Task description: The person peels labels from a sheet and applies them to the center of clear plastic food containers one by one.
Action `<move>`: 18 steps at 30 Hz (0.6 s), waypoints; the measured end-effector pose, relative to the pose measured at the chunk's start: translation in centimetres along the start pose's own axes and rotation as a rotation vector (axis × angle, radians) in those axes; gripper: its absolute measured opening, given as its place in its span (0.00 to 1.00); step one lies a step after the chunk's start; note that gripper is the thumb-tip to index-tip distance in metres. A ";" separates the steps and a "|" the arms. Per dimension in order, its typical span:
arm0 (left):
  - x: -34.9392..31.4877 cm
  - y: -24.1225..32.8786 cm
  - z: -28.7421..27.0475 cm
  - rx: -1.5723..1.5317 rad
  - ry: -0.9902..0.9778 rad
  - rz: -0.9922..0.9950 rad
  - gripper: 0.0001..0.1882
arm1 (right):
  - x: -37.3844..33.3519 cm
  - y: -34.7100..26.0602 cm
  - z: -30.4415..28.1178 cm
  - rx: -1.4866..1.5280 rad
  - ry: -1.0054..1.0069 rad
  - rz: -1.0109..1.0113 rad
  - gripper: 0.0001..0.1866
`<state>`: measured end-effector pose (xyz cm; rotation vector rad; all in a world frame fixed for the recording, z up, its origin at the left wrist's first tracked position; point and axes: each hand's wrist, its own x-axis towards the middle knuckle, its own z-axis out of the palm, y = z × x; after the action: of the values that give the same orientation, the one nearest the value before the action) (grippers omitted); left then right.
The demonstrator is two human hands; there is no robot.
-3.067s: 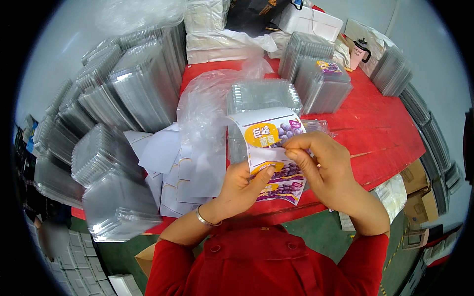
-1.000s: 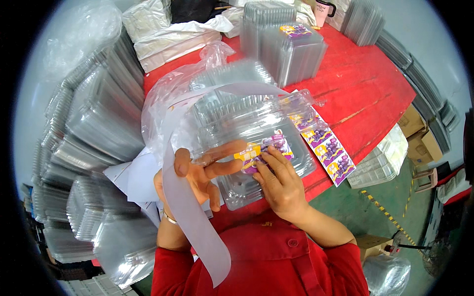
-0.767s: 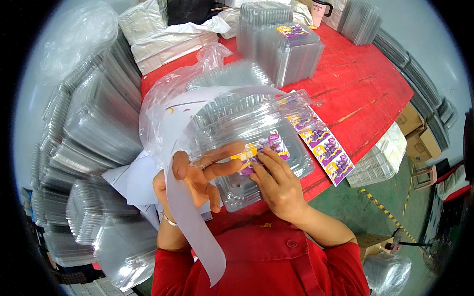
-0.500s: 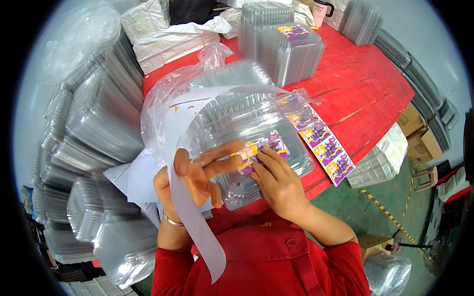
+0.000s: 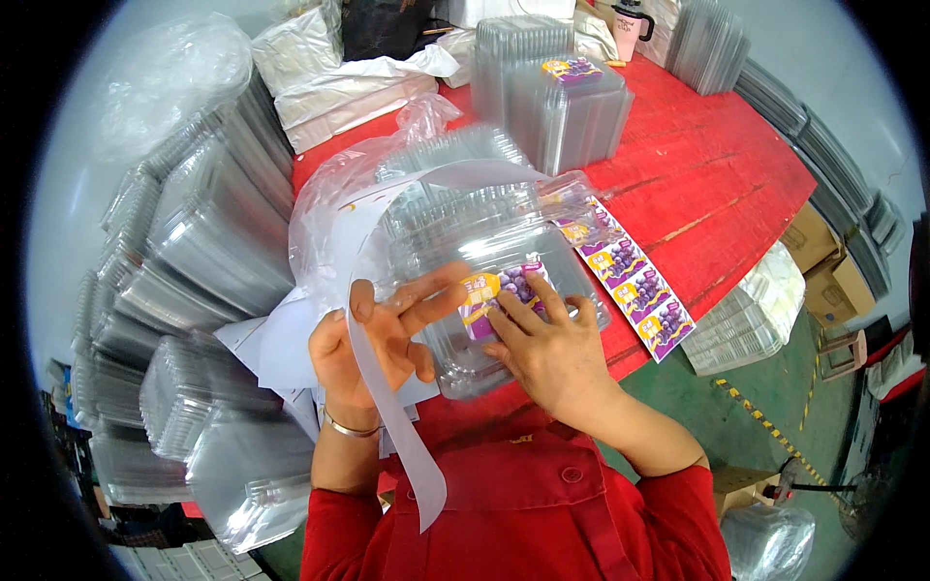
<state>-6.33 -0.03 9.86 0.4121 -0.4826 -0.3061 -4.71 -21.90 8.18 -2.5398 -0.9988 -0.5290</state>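
Note:
A clear plastic clamshell box point(image 5: 463, 373) lies in front of me on top of similar ones. A purple and yellow grape label point(image 5: 478, 316) sits on its face. My right hand point(image 5: 554, 351) rests on that label, fingers spread and pressing its right part. Palm up at the label's left edge is my left hand point(image 5: 387, 339), with two fingers reaching to the label. A long white backing strip point(image 5: 376, 378) is caught between its other fingers; it arches over the boxes and hangs down past my wrist. Part of the label is hidden under my right fingers.
A sheet of several grape labels point(image 5: 641, 290) lies right of the box on the red table point(image 5: 717, 184). Tall stacks of clear boxes point(image 5: 218, 228) stand at left. Another stack point(image 5: 581, 121) is at the back, near a pink cup point(image 5: 630, 29). Loose white papers point(image 5: 281, 353) lie left.
My right fingers have spread wider and shifted over the label, showing more of its left part. My left hand stays beside it with the strip.

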 end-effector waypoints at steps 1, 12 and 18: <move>0.0 -0.1 0.0 -0.001 -0.001 0.001 0.14 | -0.1 0.1 -0.2 -0.002 -0.001 -0.001 0.19; -0.3 -0.5 0.1 0.034 -0.036 0.009 0.13 | 0.1 3.0 0.5 0.177 -0.174 -0.150 0.40; -0.9 -1.2 0.8 0.078 -0.009 0.052 0.12 | -2.9 10.0 -2.5 0.041 -0.233 -0.038 0.38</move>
<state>-7.73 -0.97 9.66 0.4737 -0.5148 -0.2394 -0.17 -31.59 7.04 -2.5930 -1.1263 -0.2226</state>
